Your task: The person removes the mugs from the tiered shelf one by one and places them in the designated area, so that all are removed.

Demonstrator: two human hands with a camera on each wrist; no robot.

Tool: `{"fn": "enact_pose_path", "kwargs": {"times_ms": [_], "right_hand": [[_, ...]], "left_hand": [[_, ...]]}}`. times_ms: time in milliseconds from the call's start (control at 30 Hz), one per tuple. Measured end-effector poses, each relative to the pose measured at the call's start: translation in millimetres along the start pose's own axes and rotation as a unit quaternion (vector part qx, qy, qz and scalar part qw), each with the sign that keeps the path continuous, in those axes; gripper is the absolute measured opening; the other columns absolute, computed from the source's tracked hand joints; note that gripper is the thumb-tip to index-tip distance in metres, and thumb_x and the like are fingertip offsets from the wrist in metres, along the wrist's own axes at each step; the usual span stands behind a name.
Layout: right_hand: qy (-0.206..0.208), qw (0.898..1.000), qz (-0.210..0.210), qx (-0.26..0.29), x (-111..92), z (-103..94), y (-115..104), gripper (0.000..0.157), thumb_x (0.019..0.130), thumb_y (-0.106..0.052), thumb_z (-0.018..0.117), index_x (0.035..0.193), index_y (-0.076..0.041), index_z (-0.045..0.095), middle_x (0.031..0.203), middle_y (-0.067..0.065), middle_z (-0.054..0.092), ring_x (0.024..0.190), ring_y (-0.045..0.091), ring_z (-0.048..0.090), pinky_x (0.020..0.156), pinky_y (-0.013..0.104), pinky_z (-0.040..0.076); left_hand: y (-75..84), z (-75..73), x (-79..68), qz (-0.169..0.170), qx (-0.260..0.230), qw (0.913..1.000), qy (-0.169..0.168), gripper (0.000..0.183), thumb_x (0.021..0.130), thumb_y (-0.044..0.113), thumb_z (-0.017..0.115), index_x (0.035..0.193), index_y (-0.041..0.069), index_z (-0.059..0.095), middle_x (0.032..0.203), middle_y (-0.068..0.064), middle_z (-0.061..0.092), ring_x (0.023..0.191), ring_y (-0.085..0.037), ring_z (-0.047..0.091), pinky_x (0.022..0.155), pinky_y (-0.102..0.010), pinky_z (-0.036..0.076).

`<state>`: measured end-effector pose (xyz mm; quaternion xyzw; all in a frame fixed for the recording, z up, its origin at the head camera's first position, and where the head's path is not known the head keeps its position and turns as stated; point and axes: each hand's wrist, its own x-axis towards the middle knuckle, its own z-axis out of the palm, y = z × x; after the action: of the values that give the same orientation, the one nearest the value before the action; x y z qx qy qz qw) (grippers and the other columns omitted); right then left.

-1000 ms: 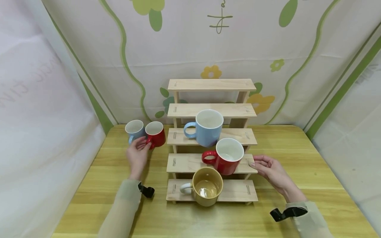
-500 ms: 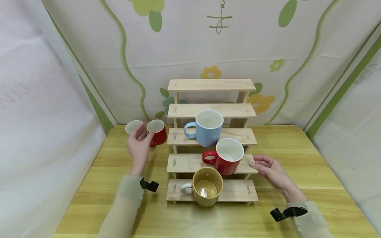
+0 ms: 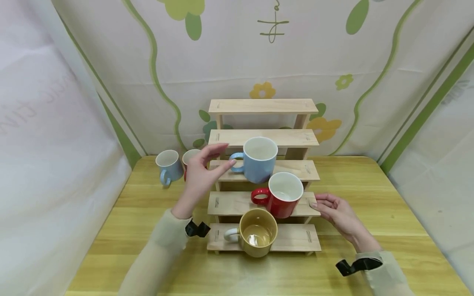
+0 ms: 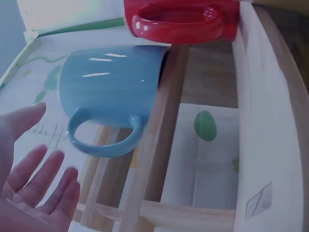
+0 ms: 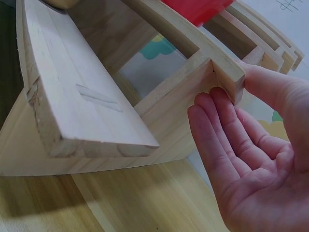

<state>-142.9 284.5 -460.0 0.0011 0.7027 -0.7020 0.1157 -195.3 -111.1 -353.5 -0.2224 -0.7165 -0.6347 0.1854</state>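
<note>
A five-step wooden display rack (image 3: 226, 203) bears three mugs. On its middle step is a light blue mug (image 3: 260, 164) with its handle to the left; my left hand (image 3: 200, 174) is right beside that handle. Thumb and fingers are spread apart with nothing between them, as the left wrist view shows. One step lower sits a red mug (image 3: 284, 201), and a mustard mug (image 3: 258, 238) with a white handle is on the lowest step. My right hand (image 3: 335, 211) holds the right end of the second step, thumb at its edge and fingers (image 5: 227, 116) underneath.
Left of the rack, a smaller blue mug (image 3: 170, 166) and a smaller red mug (image 3: 191, 154) stand on the wooden table (image 3: 374, 197). The left hand partly hides the red one. Patterned cloth (image 3: 222, 53) hangs behind and along both sides.
My left hand has let go of the smaller red mug's handle and moved right, up to the blue mug on the rack. The right hand has stayed in place.
</note>
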Motion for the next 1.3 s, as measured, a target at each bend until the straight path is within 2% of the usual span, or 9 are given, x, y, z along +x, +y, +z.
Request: {"fn": "enact_pose_path", "kwargs": {"times_ms": [133, 267, 400, 733, 1033, 1300], "right_hand": [[-0.001, 1.0, -0.001, 0.0, 0.6, 0.5, 0.0, 0.036, 0.099, -0.007, 0.068, 0.128, 0.008, 0.051, 0.108, 0.005, 0.068, 0.096, 0.012, 0.067, 0.081, 0.023, 0.057], [-0.002, 1.0, -0.003, 0.0, 1.0, 0.5, 0.0, 0.035, 0.099, -0.007, 0.068, 0.127, 0.008, 0.052, 0.108, 0.005, 0.068, 0.096, 0.013, 0.067, 0.081, 0.023, 0.057], [-0.003, 1.0, -0.003, 0.001, 1.2, 0.6, -0.1, 0.035, 0.099, -0.007, 0.067, 0.127, 0.008, 0.052, 0.108, 0.005, 0.068, 0.096, 0.013, 0.067, 0.081, 0.023, 0.057], [-0.005, 1.0, 0.001, 0.006, 0.9, 0.3, -0.5, 0.037, 0.1, -0.008, 0.067, 0.129, 0.008, 0.05, 0.109, 0.005, 0.068, 0.097, 0.013, 0.067, 0.082, 0.023, 0.057], [-0.001, 1.0, 0.004, 0.002, 1.3, -0.4, -0.8, 0.037, 0.1, -0.009, 0.067, 0.129, 0.007, 0.05, 0.11, 0.005, 0.067, 0.097, 0.012, 0.067, 0.081, 0.023, 0.057], [0.001, 1.0, 0.009, -0.004, 1.1, -1.0, 0.0, 0.041, 0.1, -0.009, 0.068, 0.131, 0.008, 0.049, 0.111, 0.005, 0.067, 0.098, 0.013, 0.067, 0.082, 0.023, 0.057]], "left_hand": [[-1.2, 6.5, 1.4, -0.035, -0.009, 0.9987, -0.037, 0.038, 0.087, 0.008, 0.083, 0.123, 0.004, 0.07, 0.121, -0.009, 0.069, 0.11, -0.026, 0.064, 0.095, -0.055, 0.052], [-3.2, 9.6, 4.6, -0.052, 0.005, 0.9971, -0.056, 0.035, 0.089, 0.015, 0.083, 0.121, 0.009, 0.072, 0.115, -0.003, 0.071, 0.104, -0.019, 0.064, 0.094, -0.045, 0.054], [-3.1, 10.4, 7.9, -0.061, 0.02, 0.9957, -0.067, 0.03, 0.092, 0.02, 0.08, 0.119, 0.01, 0.073, 0.111, -0.001, 0.072, 0.101, -0.018, 0.065, 0.092, -0.039, 0.055], [-4.6, 7.9, 17.2, -0.085, 0.049, 0.9915, -0.086, 0.024, 0.094, 0.028, 0.078, 0.113, 0.013, 0.076, 0.104, 0.002, 0.073, 0.092, -0.019, 0.067, 0.082, -0.035, 0.057], [-3.4, 4.0, 26.5, -0.099, 0.058, 0.9863, -0.119, 0.021, 0.094, 0.027, 0.078, 0.109, 0.012, 0.076, 0.102, 0.002, 0.073, 0.091, -0.019, 0.067, 0.081, -0.037, 0.056], [-2.0, 0.6, 27.3, -0.123, 0.058, 0.9824, -0.127, 0.024, 0.091, 0.032, 0.08, 0.107, 0.015, 0.079, 0.1, 0.002, 0.074, 0.09, -0.02, 0.068, 0.079, -0.039, 0.057]]}}
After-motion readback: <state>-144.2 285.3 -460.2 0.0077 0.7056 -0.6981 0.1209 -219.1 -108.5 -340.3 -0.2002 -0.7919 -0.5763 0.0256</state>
